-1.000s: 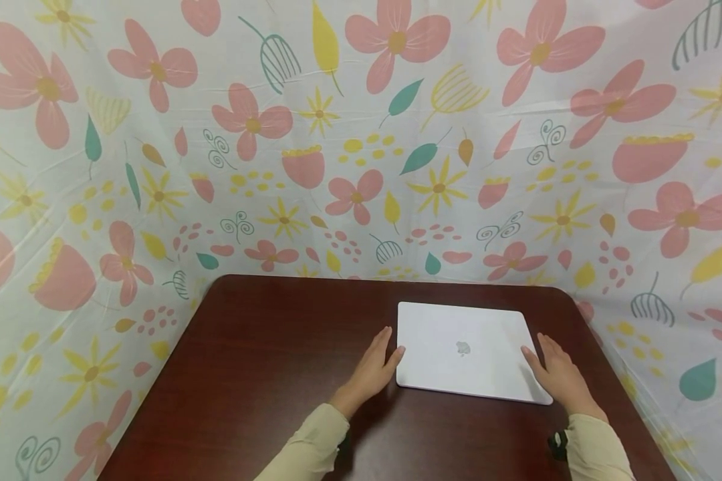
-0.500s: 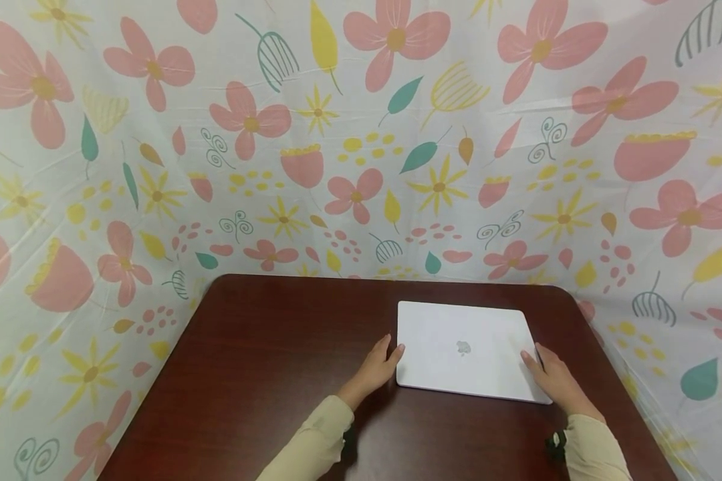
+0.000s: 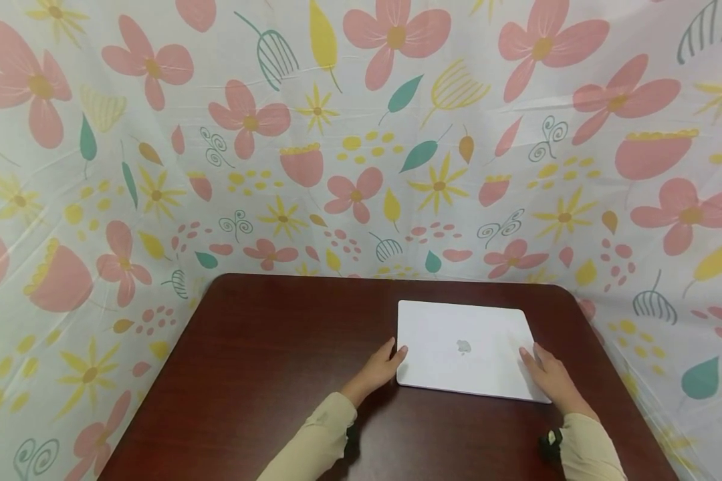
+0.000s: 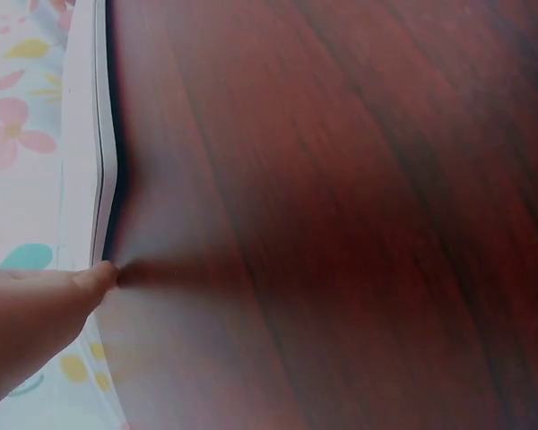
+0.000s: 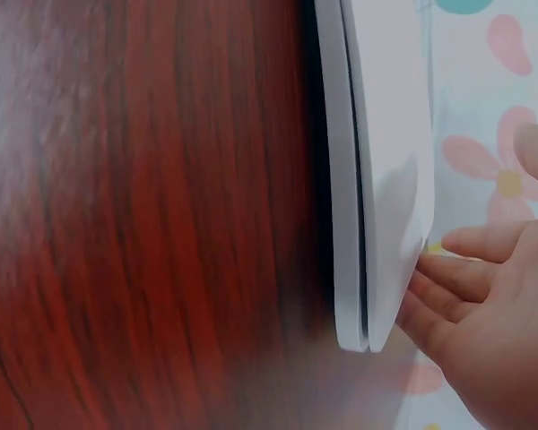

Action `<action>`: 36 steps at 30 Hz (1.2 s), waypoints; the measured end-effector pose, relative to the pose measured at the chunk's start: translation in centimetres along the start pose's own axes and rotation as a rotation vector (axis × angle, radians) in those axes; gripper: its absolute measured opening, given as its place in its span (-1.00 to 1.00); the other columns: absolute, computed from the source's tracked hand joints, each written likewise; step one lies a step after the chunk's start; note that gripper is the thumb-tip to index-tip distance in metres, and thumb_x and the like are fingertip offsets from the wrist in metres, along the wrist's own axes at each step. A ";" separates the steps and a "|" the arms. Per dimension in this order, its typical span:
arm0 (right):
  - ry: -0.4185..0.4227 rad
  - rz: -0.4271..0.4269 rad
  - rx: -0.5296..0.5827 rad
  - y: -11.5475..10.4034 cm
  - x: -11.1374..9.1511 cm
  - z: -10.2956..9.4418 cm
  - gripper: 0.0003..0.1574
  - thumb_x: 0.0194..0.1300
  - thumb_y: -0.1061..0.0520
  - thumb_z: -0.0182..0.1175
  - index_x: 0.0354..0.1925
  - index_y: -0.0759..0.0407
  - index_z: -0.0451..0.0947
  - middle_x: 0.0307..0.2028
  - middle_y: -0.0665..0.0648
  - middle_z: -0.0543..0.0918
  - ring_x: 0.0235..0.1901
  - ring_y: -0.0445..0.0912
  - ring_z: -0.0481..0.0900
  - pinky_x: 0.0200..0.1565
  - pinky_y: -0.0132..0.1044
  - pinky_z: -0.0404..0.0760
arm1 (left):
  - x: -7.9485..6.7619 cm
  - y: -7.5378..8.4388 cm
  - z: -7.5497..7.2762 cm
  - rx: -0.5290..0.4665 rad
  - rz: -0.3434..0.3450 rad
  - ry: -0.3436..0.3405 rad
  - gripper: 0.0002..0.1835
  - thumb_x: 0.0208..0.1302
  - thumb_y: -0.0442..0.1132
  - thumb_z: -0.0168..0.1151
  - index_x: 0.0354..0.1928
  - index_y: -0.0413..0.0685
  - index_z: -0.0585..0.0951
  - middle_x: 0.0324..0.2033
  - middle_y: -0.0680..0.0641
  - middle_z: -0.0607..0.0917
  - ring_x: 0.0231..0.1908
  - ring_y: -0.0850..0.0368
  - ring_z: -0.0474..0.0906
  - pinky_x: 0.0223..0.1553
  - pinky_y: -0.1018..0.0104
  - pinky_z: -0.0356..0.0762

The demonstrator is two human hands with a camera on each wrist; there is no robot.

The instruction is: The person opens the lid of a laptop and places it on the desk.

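A closed silver-white laptop (image 3: 463, 364) with an apple logo on its lid lies flat on the dark wooden table (image 3: 265, 347). My left hand (image 3: 376, 367) is at its left side, thumb by the lid's edge; in the left wrist view a fingertip (image 4: 106, 276) meets the laptop's rim near a corner. On the opposite side, my right hand (image 3: 556, 381) has its fingers against the right edge. From the right wrist, those fingers (image 5: 462, 278) look nearly straight at the laptop's side (image 5: 394, 179), while the thumb (image 5: 536, 152) stands apart above the lid.
A white cloth (image 3: 361, 153) printed with pink, yellow and green flowers and leaves hangs behind the table and along both sides. The table's rounded far corners lie close to it. Dark bands (image 3: 550, 441) show at the cuffs of the light sleeves (image 3: 315, 434).
My right hand has come in from beside the laptop to its right edge, its fingers lower. The left hand has shifted slightly right, nearer the left edge. The laptop looks unmoved.
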State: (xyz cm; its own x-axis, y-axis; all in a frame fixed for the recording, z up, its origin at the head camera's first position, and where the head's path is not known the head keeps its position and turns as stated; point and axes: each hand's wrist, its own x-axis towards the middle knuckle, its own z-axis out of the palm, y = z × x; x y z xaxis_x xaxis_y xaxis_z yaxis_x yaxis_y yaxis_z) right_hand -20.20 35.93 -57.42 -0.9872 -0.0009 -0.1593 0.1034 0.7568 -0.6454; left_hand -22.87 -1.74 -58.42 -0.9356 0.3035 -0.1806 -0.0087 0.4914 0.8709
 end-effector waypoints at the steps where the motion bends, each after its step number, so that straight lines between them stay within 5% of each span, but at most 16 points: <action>1: -0.002 0.017 0.008 -0.1 0.0 0.0 0.09 0.48 -0.31 -0.30 0.35 0.69 -0.19 0.32 0.68 -0.07 0.33 0.51 -0.12 0.27 0.36 -0.05 | 0.0 0.0 0.1 -0.002 0.008 -0.004 -0.17 0.44 0.24 -0.14 0.44 -0.32 0.13 0.39 -0.29 0.22 0.40 -0.18 0.11 0.34 -0.07 0.14; 19: -0.001 0.091 0.073 -1.3 -0.3 0.4 0.10 0.47 -0.36 -0.38 0.37 0.65 -0.15 0.34 0.65 -0.06 0.35 0.47 -0.14 0.31 0.30 -0.09 | -0.3 0.0 0.5 -0.039 0.039 -0.019 -0.20 0.46 0.15 -0.10 0.41 -0.42 0.12 0.37 -0.36 0.24 0.36 -0.19 0.18 0.32 -0.03 0.18; 36: -0.004 0.115 0.089 -2.3 0.1 1.5 0.15 0.43 -0.43 -0.39 0.40 0.58 -0.12 0.37 0.60 -0.05 0.37 0.44 -0.14 0.33 0.29 -0.10 | -0.9 -0.9 -1.0 -0.082 0.069 0.003 -0.24 0.48 0.09 -0.08 0.37 -0.49 0.16 0.31 -0.44 0.28 0.30 -0.26 0.28 0.30 -0.04 0.23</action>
State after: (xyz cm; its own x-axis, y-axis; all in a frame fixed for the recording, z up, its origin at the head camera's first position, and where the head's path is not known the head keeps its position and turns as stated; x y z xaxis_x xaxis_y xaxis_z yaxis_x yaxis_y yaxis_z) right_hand -20.32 33.23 -57.03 -0.9678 0.0799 -0.2389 0.2265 0.6909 -0.6866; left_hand -22.32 -3.24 -58.56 -0.9359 0.3320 -0.1181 0.0269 0.4015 0.9155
